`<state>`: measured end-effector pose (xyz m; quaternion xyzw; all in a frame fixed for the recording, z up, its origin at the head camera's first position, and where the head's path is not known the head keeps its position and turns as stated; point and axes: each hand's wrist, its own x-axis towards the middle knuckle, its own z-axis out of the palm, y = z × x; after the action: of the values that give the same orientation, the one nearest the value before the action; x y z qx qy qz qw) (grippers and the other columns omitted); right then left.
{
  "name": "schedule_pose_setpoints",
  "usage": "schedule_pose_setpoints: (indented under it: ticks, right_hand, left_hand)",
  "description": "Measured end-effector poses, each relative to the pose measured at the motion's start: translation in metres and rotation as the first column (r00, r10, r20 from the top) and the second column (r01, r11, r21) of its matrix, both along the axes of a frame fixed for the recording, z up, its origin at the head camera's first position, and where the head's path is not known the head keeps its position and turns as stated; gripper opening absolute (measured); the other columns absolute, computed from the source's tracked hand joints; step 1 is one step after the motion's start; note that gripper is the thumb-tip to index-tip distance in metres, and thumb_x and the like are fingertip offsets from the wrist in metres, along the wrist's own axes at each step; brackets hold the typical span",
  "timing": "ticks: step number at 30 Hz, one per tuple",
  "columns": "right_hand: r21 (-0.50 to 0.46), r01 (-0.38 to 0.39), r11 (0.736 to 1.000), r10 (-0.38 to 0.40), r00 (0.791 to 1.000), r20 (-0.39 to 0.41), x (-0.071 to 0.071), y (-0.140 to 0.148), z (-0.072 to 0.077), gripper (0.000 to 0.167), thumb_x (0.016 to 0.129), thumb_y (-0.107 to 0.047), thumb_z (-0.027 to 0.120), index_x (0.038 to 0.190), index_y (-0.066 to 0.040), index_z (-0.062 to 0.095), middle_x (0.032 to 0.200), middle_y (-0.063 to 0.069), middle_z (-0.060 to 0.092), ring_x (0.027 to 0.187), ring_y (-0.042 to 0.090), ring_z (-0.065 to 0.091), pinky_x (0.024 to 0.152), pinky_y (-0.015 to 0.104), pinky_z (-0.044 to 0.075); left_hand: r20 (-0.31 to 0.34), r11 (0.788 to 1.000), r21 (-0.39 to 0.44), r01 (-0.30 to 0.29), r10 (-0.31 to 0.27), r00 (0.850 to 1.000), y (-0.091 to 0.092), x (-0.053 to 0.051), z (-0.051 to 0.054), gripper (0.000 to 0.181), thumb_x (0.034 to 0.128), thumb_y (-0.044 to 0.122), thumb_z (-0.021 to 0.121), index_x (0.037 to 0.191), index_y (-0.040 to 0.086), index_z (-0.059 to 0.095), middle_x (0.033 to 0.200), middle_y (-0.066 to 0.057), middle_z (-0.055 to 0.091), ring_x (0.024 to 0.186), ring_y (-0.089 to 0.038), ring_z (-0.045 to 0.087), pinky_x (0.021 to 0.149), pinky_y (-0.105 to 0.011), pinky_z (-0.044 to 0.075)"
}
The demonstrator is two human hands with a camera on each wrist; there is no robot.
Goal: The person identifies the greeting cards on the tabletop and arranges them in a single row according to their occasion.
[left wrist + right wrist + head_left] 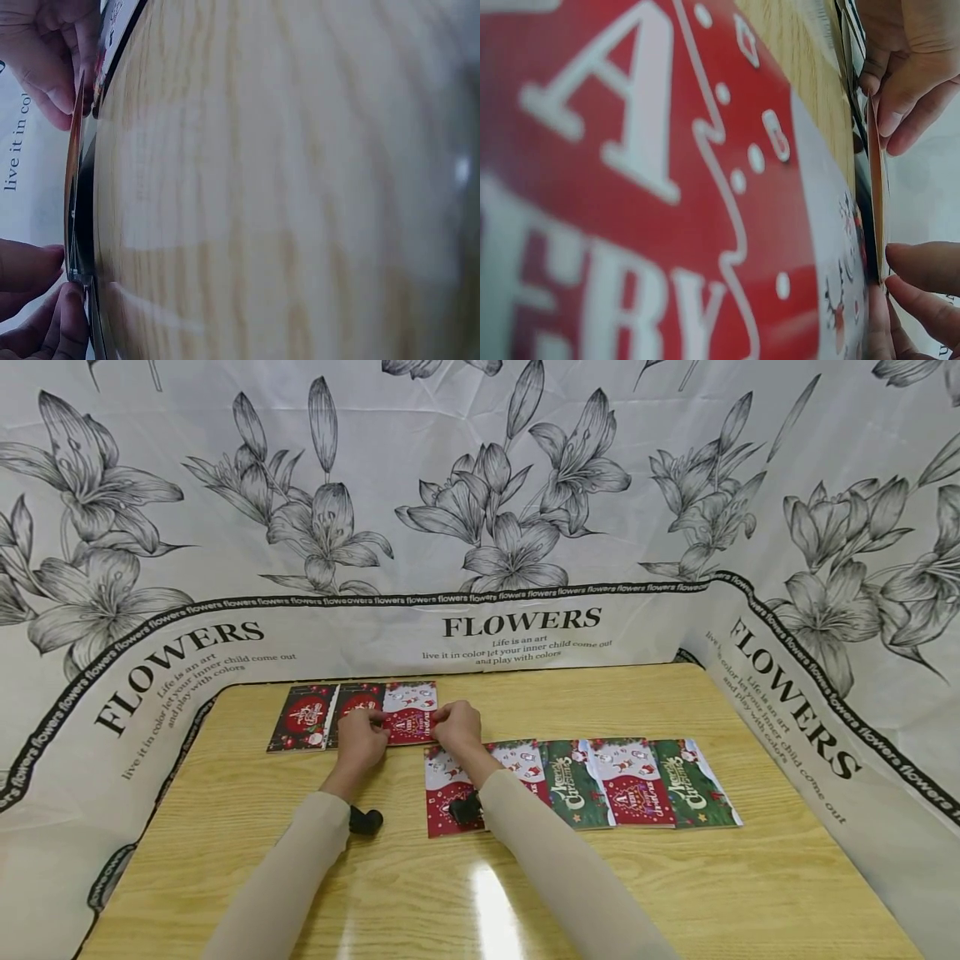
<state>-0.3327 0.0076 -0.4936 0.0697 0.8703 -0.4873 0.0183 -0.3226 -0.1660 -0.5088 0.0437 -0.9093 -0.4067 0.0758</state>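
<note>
My left hand [362, 743] pinches the left edge of a red-and-white Christmas card [410, 710] between thumb and fingers. At its opposite edge, my right hand [459, 727] pinches the same card. In the left wrist view the card shows edge-on, its left hand [34, 300] low in the picture and the right hand [49, 56] above. The right wrist view also shows the card [877, 180] edge-on, its layers slightly parted. Left of the held card lie a black Christmas card [360, 697], partly covered by my left hand, and another black card [303, 718].
Nearer me, a row of overlapping cards lies on the wooden table [225, 860]: red ones such as the right-hand red card [630, 785], and green cards [576, 785]. My right forearm crosses the row's left part. Flower-printed fabric [480, 643] encloses the back and sides.
</note>
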Motion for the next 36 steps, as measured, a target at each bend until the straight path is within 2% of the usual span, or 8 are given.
schedule_pose_setpoints:
  ticks: [8,16,24,36]
  right_hand:
    - [0.001,0.000,1.000,0.000,1.000,0.002,0.0013,-0.0003,0.0016,0.018,0.085,0.000,0.084,0.103,-0.004,0.079,0.103,0.011,0.072,0.099,0.028,0.066,0.085,0.041,0.058]
    - [0.001,-0.004,1.000,0.004,1.000,0.002,0.0044,-0.0011,0.0031,0.017,0.086,-0.002,0.083,0.103,-0.002,0.079,0.104,0.012,0.072,0.098,0.029,0.066,0.085,0.042,0.058]
    - [0.004,-0.019,1.000,0.019,1.000,0.002,0.0050,-0.0006,0.0017,0.018,0.088,-0.003,0.082,0.105,-0.001,0.078,0.107,0.013,0.072,0.098,0.028,0.067,0.084,0.042,0.059]
    - [0.022,-0.037,0.999,0.037,0.999,0.005,0.0039,0.0009,0.0011,0.018,0.088,-0.004,0.083,0.105,-0.001,0.078,0.104,0.012,0.072,0.093,0.026,0.066,0.082,0.040,0.058]
  left_hand:
    - [-0.043,1.000,-0.011,0.007,-0.007,0.999,0.0007,0.0024,0.0027,0.025,0.0916,0.000,0.076,0.116,-0.004,0.077,0.097,-0.018,0.074,0.088,-0.030,0.067,0.083,-0.047,0.054]
    - [-0.051,1.000,-0.021,0.007,-0.008,0.999,0.0007,0.0025,0.0014,0.024,0.0899,-0.001,0.076,0.114,-0.004,0.078,0.091,-0.016,0.073,0.087,-0.030,0.066,0.084,-0.048,0.053]
    - [-0.028,1.000,-0.008,0.010,-0.010,1.000,-0.0001,0.0023,-0.0008,0.024,0.0923,-0.001,0.074,0.116,-0.004,0.078,0.088,-0.014,0.071,0.086,-0.030,0.063,0.084,-0.048,0.053]
    - [-0.034,1.000,0.004,0.026,-0.026,0.999,-0.0001,0.0041,0.0020,0.024,0.0921,-0.001,0.075,0.116,-0.003,0.078,0.092,-0.016,0.073,0.087,-0.030,0.066,0.084,-0.049,0.054]
